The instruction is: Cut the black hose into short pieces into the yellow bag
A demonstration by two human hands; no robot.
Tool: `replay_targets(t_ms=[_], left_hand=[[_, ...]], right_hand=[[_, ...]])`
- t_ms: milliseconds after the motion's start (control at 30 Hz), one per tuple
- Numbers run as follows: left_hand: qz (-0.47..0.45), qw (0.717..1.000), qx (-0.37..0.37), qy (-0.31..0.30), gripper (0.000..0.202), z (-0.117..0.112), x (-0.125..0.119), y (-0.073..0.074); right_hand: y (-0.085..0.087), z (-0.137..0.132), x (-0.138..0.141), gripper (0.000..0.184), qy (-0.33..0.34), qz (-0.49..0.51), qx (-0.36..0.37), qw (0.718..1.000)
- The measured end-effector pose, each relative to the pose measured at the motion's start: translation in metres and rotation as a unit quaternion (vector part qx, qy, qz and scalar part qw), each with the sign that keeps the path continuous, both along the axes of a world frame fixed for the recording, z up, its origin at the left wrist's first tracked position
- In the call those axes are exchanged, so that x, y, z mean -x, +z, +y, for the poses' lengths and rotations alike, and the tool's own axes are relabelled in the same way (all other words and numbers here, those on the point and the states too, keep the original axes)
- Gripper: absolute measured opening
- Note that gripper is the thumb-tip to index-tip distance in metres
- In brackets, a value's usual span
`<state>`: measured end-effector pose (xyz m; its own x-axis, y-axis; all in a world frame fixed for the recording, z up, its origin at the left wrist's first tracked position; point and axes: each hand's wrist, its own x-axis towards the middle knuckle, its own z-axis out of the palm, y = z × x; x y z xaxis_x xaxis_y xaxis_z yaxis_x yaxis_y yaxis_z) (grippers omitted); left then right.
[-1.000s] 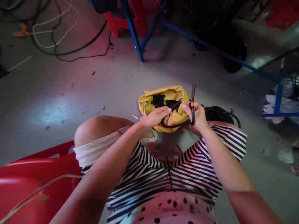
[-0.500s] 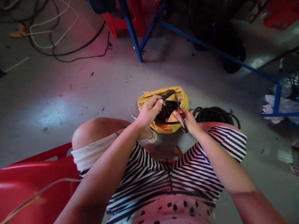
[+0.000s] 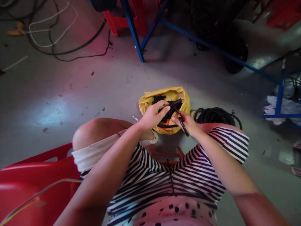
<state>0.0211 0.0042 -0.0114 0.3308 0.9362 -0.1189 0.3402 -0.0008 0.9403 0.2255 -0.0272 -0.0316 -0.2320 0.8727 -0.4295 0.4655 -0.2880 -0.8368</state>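
My left hand (image 3: 155,115) is closed on a black ribbed tube (image 3: 178,102), whose free end points right over a yellow bag (image 3: 146,101). In my right hand (image 3: 190,124) is a pair of scissors (image 3: 182,125) with dark handles and an orange part near the pivot. Their blades lie across the tube close to my left fingertips; whether they are closed on it I cannot tell. Inside the open bag lie many short black pieces (image 3: 158,99). A black length of tubing also curves below my hands along the bag's near side.
A coil of black tubing (image 3: 217,116) lies on the floor right of the bag. Blue table legs (image 3: 133,31) and a red stool (image 3: 115,22) stand ahead. Loose cables (image 3: 77,50) lie far left. A red plastic chair (image 3: 42,185) is beside my left leg.
My left hand has moved slightly right and down with the tube, whose end now sits lower and further right. The scissors' blades now cross the tube nearer my left fingers.
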Motion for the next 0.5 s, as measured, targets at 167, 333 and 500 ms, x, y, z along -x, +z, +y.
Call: replay_targets(t_ms=[167,333,500], left_hand=[[-0.001,1.0,0.002,0.005,0.021,0.0003,-0.0001,0.0022],[-0.009,1.0,0.003,0.013,0.021,-0.0002,-0.0002,0.0024],[0.006,1.0,-0.006,-0.016,0.025,0.0008,0.0013,-0.0025]], right_hand=[[0.0021,0.0,0.0004,0.043,0.003,0.0,0.006,1.0],[0.0017,-0.0004,0.0007,0.043,0.008,0.007,0.008,1.0],[0.0004,-0.0005,-0.0009,0.046,0.017,0.02,0.012,1.0]])
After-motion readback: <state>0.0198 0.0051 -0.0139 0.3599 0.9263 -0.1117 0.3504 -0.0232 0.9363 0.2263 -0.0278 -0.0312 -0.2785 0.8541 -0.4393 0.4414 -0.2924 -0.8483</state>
